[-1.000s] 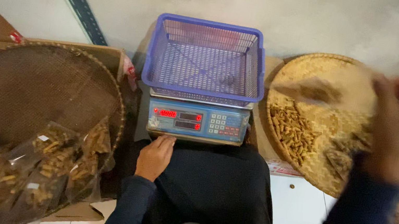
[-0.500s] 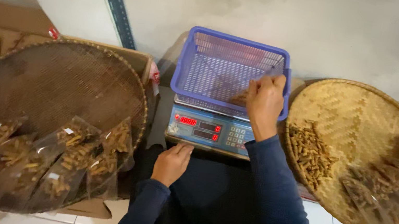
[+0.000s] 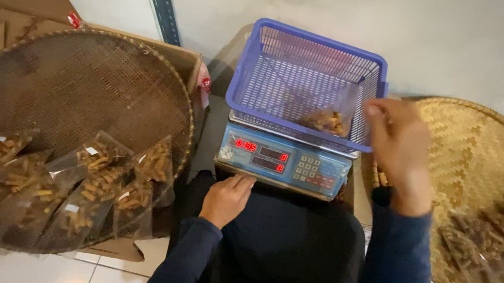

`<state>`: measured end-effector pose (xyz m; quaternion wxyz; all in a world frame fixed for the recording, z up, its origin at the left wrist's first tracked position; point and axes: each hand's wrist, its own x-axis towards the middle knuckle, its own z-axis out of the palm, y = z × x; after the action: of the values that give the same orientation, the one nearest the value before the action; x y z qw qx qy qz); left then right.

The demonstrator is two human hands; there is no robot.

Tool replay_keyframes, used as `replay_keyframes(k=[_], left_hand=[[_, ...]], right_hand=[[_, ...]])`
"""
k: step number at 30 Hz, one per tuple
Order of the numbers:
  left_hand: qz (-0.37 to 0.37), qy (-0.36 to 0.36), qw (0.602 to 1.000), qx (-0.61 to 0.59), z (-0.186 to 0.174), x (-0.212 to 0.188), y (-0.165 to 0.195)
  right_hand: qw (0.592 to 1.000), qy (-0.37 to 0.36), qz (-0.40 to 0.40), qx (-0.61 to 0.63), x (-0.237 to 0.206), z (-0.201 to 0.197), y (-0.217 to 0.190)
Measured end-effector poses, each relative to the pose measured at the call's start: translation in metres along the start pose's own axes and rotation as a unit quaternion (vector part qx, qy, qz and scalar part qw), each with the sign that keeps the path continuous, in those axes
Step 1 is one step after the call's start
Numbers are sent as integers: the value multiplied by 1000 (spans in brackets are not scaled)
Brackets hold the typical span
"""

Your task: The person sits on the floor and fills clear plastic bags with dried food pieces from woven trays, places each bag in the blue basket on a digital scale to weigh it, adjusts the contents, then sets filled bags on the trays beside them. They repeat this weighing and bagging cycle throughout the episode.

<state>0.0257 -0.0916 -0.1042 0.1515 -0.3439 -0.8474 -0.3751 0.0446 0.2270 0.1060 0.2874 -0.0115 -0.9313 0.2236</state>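
Woven dark round tray (image 3: 66, 94): holds filled clear snack bags (image 3: 59, 182), already packed.
Pale bamboo tray (image 3: 463, 153): loose snacks left.
Blue plastic basket (image 3: 288, 77): on grey digital scale (image 3: 282, 163), holding clear bag of brown snacks (image 3: 325, 119).
Right hand (image 3: 397, 147): pinching bag's top.
Left hand (image 3: 227, 198): resting loosely curled, empty, at scale's edge.

Snack bag (image 3: 329, 116) now inside basket (image 3: 265, 50)

Centre frame we log a mesh basket (image 3: 289, 74) on a digital scale (image 3: 282, 161), snack bag (image 3: 329, 116) inside; left, woven tray (image 3: 73, 88) holding filled packets (image 3: 60, 179); right, bamboo tray (image 3: 468, 167).
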Motion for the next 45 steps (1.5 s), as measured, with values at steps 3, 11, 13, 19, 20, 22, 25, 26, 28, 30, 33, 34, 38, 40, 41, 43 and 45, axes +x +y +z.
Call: replay_keyframes(k=[3, 11, 13, 19, 20, 22, 25, 26, 28, 30, 33, 34, 38, 40, 41, 43, 45], left_hand=[[-37, 52, 998, -17, 4, 0, 2], [-203, 145, 949, -191, 14, -7, -11], [-183, 155, 941, -237, 18, -8, -16], [-214, 152, 936, -233, 26, -9, -16], [-205, 158, 936, -239, 27, -8, -16], [-188, 170, 934, -253, 26, -8, -14], [-197, 175, 936, -233, 24, -9, -12], [-190, 174, 939, -227, 22, -9, -12], [-175, 172, 945, -216, 19, -9, -12], [-176, 172, 943, -222, 17, -8, -12], [-180, 171, 948, -201, 14, -8, -9], [-183, 170, 950, -188, 13, -9, -8], [-227, 151, 940, -207, 20, -11, 5], [-252, 121, 923, -266, 28, -15, 16], [-255, 102, 907, -320, 35, -15, 24], [-260, 60, 865, -424, 49, -15, 41], [-278, -24, 787, -550, 59, -9, 56]], right_hand=[[990, 47, 76, 106, -22, -21, 6], [961, 101, 207, 152, -71, -41, 14], [953, 88, 229, 180, -73, -42, 15], [985, 38, 120, 115, -54, -39, 16], [990, 16, 104, 96, -48, -38, 15], [995, -26, 71, 58, -35, -34, 14], [998, -34, -37, 36, -16, -27, 10], [997, -40, -62, 12, -11, -24, 8], [992, -51, -111, -35, -1, -19, 5], [989, -70, -107, -73, 6, -15, 1], [983, -97, -112, -109, 14, -11, -5], [981, -107, -116, -116, 17, -10, -7], [963, -117, -168, -178, 24, -8, -17], [930, -106, -229, -266, 29, -8, -23], [923, -135, -211, -294, 31, -9, -27], [902, -194, -171, -347, 35, -11, -33], [908, -174, -211, -318, 40, -15, -41]])
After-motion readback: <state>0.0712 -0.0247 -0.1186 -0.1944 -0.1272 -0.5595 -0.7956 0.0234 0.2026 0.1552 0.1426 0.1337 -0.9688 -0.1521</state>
